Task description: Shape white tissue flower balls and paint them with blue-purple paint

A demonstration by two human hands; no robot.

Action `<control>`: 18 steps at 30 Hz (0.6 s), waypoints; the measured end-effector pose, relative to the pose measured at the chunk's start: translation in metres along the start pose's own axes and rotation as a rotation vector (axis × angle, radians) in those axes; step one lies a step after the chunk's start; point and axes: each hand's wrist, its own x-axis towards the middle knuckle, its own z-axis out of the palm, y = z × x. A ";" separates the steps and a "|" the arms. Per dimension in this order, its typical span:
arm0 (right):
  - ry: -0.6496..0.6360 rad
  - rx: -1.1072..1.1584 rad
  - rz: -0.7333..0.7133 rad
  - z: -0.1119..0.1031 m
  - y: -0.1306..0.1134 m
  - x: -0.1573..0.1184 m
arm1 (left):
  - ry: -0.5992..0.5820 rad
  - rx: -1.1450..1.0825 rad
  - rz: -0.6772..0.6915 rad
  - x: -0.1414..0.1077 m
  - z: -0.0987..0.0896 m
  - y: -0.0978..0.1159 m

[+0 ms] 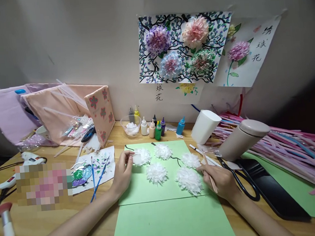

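My left hand (123,173) is at the left edge of a light green sheet (136,194), its thumb and fingers pinched on a small square of thin white paper (137,159). Several fluffy white paper flowers (156,173) lie on the sheet, with short dark branch lines (176,159) drawn between some of them. At the sheet's right side my right hand (219,180) is closed around a slim light-brown stick (213,183); whether it is a pencil or a brush handle I cannot tell. Its fingertips are close beside the right-hand flowers.
Paint bottles (157,130) and a clear bowl (131,125) of white paper pieces stand behind. Black-handled scissors (246,183), a phone (272,189), a tumbler (243,140) and pipe cleaners (293,151) lie right. Left are brushes (99,180), a palette (81,175) and a glue gun (31,159).
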 end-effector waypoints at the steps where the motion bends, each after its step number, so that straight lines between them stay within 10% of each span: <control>1: -0.003 0.025 -0.010 0.000 -0.001 0.000 | 0.018 -0.009 -0.008 0.003 0.000 -0.001; 11: -0.045 -0.097 -0.101 0.002 -0.005 0.003 | 0.065 -0.085 -0.181 0.077 -0.011 -0.048; 18: -0.088 -0.125 -0.074 -0.002 -0.007 0.007 | 0.018 0.167 -0.110 0.067 -0.010 -0.044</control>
